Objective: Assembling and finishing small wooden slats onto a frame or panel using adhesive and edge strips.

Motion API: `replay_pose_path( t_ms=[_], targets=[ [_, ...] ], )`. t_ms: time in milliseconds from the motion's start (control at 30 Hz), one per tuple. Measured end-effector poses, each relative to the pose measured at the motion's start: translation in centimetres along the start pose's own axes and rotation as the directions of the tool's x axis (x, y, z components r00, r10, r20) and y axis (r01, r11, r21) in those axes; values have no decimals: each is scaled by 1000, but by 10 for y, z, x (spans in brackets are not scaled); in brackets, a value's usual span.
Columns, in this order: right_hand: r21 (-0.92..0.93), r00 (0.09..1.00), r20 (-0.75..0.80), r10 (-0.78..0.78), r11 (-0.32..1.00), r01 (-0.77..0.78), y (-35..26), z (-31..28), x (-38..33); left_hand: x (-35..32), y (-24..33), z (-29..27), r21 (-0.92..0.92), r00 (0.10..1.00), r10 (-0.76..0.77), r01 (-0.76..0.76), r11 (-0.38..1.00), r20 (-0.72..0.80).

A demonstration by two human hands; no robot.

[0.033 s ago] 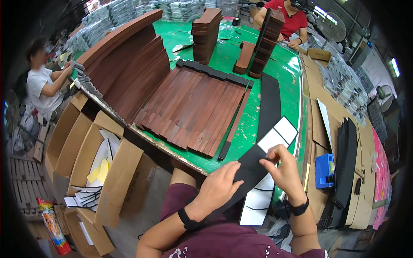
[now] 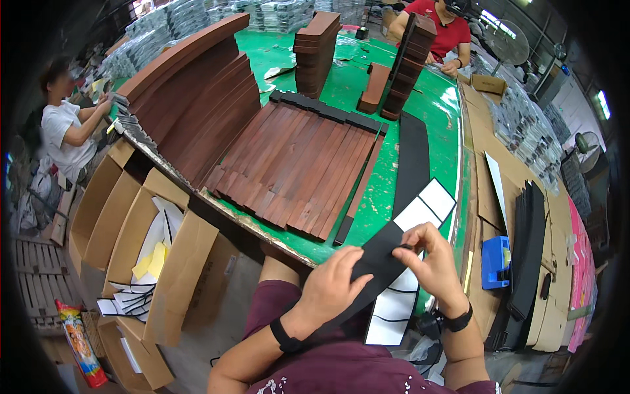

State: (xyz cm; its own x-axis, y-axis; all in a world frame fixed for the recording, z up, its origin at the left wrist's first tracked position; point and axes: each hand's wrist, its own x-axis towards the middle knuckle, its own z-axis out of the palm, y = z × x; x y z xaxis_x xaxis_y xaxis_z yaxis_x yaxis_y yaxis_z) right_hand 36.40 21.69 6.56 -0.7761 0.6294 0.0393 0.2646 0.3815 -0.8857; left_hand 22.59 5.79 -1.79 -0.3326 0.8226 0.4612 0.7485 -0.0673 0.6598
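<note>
A long black curved strip [image 2: 379,257] lies across my lap and the table edge. My left hand [image 2: 331,285] is laid over its lower part and holds it down. My right hand [image 2: 430,259] pinches the strip's edge between thumb and forefinger. White backing panels [image 2: 428,205] show beyond the strip, with more white panels [image 2: 392,312] under it. A row of brown slats [image 2: 295,164] lies on the green table [image 2: 384,190] in front of me, with another black strip [image 2: 413,154] to their right.
Open cardboard boxes [image 2: 131,223] with white and yellow scraps stand at my left. Stacks of brown pieces [image 2: 315,49] rise at the far end. A person in red [image 2: 443,29] and a person in white [image 2: 65,128] work nearby. A blue tape dispenser [image 2: 497,261] and stacked black strips [image 2: 528,249] are at the right.
</note>
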Motion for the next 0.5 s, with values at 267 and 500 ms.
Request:
replay_pose_path(
  t_ms=[267,500],
  targets=[
    [627,938,333,94,721,-295,-11,58,30,10,-5,-48,94,936,43,-10,995,-350],
    [27,945,189,-267,963,266,-10,75,43,-1,-21,-66,251,954,-68,145,957,-292]
  ],
)
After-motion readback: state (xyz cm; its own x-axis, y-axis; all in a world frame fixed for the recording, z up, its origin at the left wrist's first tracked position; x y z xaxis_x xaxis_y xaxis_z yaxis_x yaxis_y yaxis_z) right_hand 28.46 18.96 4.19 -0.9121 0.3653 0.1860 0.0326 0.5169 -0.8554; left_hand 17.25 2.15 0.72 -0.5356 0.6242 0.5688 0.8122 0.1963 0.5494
